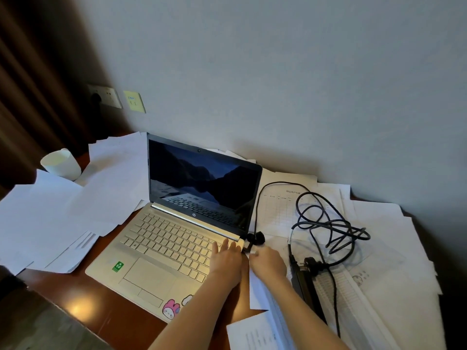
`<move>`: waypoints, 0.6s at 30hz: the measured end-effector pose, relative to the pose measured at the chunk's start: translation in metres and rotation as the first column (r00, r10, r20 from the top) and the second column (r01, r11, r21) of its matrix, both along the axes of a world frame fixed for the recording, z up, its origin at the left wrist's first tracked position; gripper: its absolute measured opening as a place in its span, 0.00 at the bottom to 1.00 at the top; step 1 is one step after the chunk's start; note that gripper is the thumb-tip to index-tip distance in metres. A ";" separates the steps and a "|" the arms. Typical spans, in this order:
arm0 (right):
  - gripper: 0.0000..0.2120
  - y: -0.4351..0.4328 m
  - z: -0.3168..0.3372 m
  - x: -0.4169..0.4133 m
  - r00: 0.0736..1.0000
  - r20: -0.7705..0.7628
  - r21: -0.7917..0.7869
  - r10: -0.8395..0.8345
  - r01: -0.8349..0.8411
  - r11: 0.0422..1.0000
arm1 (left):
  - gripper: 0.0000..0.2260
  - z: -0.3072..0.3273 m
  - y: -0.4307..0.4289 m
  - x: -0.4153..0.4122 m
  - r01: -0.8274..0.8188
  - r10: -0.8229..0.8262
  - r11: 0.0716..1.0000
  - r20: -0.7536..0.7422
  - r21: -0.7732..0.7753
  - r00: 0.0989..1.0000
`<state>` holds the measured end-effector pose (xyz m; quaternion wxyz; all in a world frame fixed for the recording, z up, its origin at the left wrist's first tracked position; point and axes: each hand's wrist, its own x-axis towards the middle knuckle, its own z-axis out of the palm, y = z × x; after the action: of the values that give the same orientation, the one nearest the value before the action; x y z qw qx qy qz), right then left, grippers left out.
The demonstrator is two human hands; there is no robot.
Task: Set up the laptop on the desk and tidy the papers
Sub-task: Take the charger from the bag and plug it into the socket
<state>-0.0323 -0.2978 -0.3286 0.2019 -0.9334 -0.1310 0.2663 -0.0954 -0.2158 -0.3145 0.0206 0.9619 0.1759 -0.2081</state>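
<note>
An open silver laptop sits on the brown desk, its screen lit with a dark mountain picture. My left hand lies flat on the keyboard's right end, fingers apart. My right hand pinches the black charger plug at the laptop's right edge. Its black cable loops in a tangle over loose white papers to the right. A black power brick lies beside my right forearm.
More loose white papers spread left of the laptop. A white cup stands at the back left. Wall sockets sit on the wall above the desk's left end. A dark curtain hangs at far left.
</note>
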 end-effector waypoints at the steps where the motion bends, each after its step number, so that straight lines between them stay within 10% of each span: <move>1: 0.11 -0.009 0.006 -0.001 0.997 0.070 -0.007 0.023 -0.022 1.000 | 0.24 0.001 -0.001 -0.001 0.005 -0.005 1.000 -0.005 0.007 1.000; 5: 0.15 -0.045 0.024 0.001 0.925 0.346 -0.185 0.155 -0.095 0.978 | 0.24 0.003 -0.012 -0.004 0.025 -0.025 0.999 0.011 -0.031 1.000; 9: 0.31 -0.080 0.027 -0.005 0.961 0.269 -0.250 0.073 -0.003 0.968 | 0.22 0.005 -0.033 0.002 0.082 -0.080 0.991 0.024 -0.110 0.997; 18: 0.25 -0.123 0.028 -0.011 0.973 -0.041 0.236 -0.225 0.228 0.945 | 0.23 0.027 -0.080 0.023 -0.021 0.029 0.816 0.005 -0.578 1.000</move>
<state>-0.0429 -0.4204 -0.3001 0.3430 -0.9093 -0.0527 0.2298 -0.0726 -0.2954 -0.2875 0.3152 0.9094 0.1167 -0.2450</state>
